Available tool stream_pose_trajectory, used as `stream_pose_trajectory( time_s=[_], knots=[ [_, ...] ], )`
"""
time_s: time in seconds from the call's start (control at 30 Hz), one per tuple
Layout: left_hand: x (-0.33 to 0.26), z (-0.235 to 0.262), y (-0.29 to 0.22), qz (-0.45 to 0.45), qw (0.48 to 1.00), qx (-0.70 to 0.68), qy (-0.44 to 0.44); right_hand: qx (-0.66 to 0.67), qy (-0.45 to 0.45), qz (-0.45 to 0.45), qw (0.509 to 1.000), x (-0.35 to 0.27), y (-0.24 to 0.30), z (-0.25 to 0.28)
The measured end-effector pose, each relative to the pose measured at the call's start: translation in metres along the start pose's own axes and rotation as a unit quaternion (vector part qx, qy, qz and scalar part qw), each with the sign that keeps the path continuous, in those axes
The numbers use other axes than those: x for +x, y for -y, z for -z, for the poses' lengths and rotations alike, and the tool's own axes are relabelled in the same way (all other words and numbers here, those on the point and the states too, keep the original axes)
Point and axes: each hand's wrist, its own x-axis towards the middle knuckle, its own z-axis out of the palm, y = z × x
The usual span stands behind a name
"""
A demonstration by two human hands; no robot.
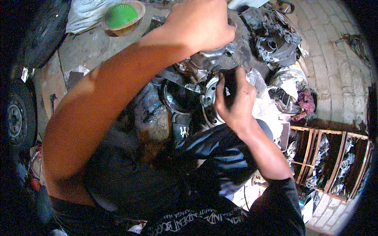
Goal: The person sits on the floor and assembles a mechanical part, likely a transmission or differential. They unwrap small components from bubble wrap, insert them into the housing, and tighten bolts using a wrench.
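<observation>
My left hand [202, 25] is at the upper middle, its back toward me, above a silver-grey metal casing [208, 59]. Its fingers curl out of sight, so what they hold is hidden. Lower and to the right, my right hand [241, 103] points upward. Its grimy thumb and forefinger flank a dark patch that looks like a part between them, too dark to name. Just left of that thumb stands a round silver metal piece [210, 94] with holes along its rim. A black round dish-like part [181, 96] lies farther left.
A dirty engine casing [275, 39] sits at the upper right. A basin with a green inside [122, 15] stands at the upper left. Tyres [15, 118] line the left side. Wooden shelving [330, 161] with metal parts is by the brick wall [334, 78].
</observation>
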Motion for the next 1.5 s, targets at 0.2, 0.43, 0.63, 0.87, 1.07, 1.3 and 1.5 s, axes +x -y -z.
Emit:
stream_pose_trajectory(
  time_s=[0.2,0.43,0.63,0.87,1.07,1.3,1.5],
  knots=[
    [-0.001,0.000,-0.003,0.000,1.000,-0.011,0.004,0.023,-0.045,-0.005,0.999,0.004,-0.001,0.000],
    [-0.002,-0.005,0.000,-0.008,1.000,0.007,-0.018,0.001,-0.045,0.006,0.999,0.002,-0.001,-0.001],
    [-0.003,-0.003,-0.004,-0.017,0.999,-0.033,-0.006,0.015,-0.034,-0.004,0.999,-0.004,0.000,-0.005],
    [0.015,-0.032,0.020,-0.050,0.994,0.058,-0.082,0.100,-0.099,-0.104,0.984,-0.012,0.018,-0.017],
    [0.020,-0.036,0.020,-0.080,0.992,0.036,-0.093,0.176,-0.233,-0.194,0.937,-0.034,0.049,-0.051],
    [0.013,-0.026,0.009,-0.051,0.994,0.064,-0.070,0.251,-0.335,-0.186,0.889,-0.028,0.052,-0.059],
    [0.016,-0.028,0.005,-0.061,0.993,0.075,-0.068,0.105,-0.264,-0.189,0.940,-0.015,0.041,-0.063]
  ],
)
